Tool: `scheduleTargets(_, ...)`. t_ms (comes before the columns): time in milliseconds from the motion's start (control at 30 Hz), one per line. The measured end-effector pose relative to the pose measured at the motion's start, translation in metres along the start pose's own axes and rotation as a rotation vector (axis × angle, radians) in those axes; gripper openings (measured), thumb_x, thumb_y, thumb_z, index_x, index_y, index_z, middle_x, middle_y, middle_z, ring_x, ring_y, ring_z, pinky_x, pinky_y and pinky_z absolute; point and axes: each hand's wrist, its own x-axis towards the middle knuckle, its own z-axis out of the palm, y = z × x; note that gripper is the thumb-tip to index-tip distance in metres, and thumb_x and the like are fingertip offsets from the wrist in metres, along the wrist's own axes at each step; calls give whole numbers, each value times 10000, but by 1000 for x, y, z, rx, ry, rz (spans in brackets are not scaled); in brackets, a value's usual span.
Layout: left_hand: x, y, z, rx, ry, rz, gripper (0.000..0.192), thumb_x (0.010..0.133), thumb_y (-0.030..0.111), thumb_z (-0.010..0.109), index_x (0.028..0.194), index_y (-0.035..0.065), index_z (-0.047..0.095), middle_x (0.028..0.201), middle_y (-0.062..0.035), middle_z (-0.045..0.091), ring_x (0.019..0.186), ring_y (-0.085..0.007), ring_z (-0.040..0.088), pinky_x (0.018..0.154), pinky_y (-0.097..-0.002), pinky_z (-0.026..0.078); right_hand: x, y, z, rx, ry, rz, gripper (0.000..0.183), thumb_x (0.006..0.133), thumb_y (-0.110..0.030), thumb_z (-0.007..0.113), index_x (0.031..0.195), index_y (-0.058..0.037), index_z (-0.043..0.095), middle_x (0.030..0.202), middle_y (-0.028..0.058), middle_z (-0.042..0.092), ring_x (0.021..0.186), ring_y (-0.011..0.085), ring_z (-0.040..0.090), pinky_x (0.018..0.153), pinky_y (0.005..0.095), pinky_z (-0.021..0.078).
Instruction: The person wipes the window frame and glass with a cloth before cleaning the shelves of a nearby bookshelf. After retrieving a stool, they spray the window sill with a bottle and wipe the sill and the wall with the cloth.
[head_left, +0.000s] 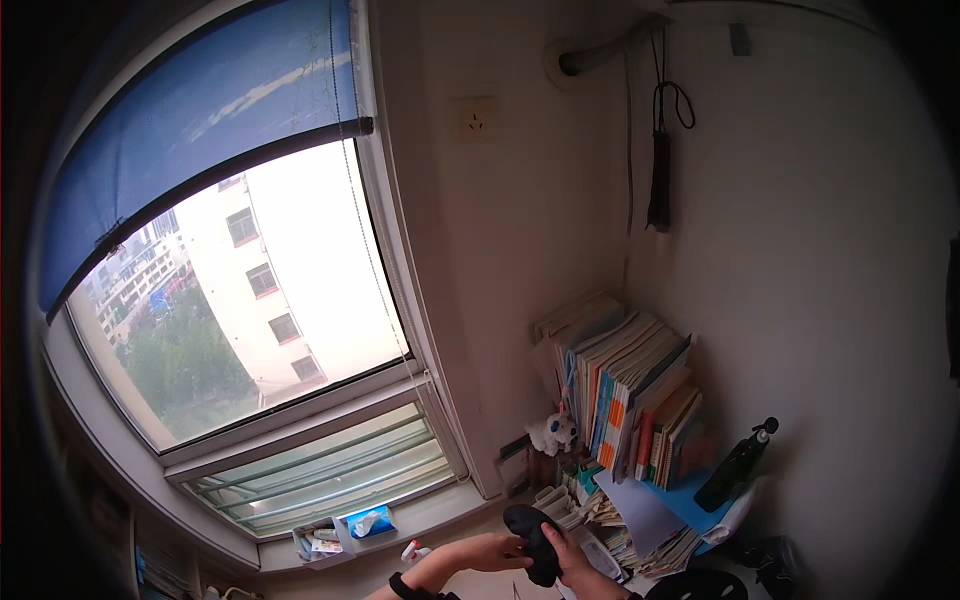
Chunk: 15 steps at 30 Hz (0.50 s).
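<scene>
A soft-looking black item (534, 546), whose kind I cannot tell, is held up between my hands near the bottom centre. My right hand (568, 559) grips its right side, with the thumb laid over it. From the left, my left hand (501, 553) touches its lower left side with the fingertips; a black band circles that wrist. Behind the black item are plastic trays (555, 501) and stacked papers (664, 551). Part of the desk surface below is hidden by my hands and forearms.
Books (622, 382) stand in a row in the corner, beside a small white plush toy (553, 435). A dark green bottle (731, 469) stands to the right. On the windowsill are a blue tissue pack (370, 522) and a white box (324, 541). A red-and-white bottle top (414, 551) lies nearer.
</scene>
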Motion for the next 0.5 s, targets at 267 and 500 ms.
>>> scheduleTargets(267,8,119,-271,757,1206,141,413,874,250,686,1246,94,596,1312,-145,540,1325,-353,441,1094,-474,365,10,-167,37,424,32,-34,499,933,-367,643,1328,-72,567,1221,93,666,1121,270,645,990,426,511)
scheduleTargets(500,35,168,-429,1233,1610,153,768,899,254,663,1525,26,279,1596,-147,259,1512,-284,166,1234,-475,101,68,-372,168,-266,-42,-1078,508,932,-373,682,1285,-20,587,1150,105,659,1028,211,641,914,343,499)
